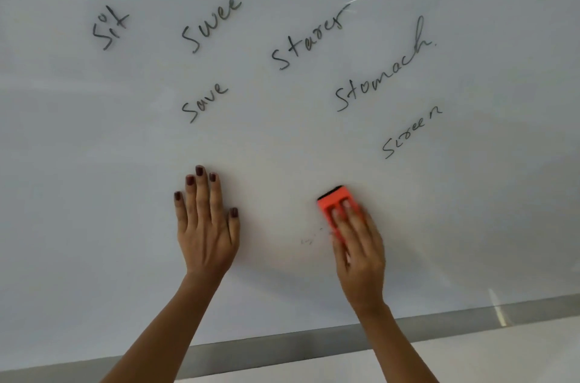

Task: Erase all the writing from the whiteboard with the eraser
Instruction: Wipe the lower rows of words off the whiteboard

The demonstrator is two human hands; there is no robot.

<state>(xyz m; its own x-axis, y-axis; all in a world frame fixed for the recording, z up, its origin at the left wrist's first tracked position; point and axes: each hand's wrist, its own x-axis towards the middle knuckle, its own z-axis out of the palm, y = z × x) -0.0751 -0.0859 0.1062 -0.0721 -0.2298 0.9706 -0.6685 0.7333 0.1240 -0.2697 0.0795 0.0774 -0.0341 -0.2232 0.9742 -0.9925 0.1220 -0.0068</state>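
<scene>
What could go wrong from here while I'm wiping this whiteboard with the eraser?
Faint marker residue sits just left of the orange eraser, so a light pass may smear rather than clear it. The left hand lies flat on the whiteboard; sliding it upward could smudge "save". Six words sit above the right hand, the nearest being "screen", and the far ones like "sit" could be missed.

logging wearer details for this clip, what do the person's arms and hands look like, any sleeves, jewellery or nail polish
Both forearms are bare to the frame's bottom edge, with no sleeves showing. The left hand has dark maroon polish on all five nails. No rings, watch or bracelets show on it or on the right hand, whose nails are too blurred to judge.
</scene>
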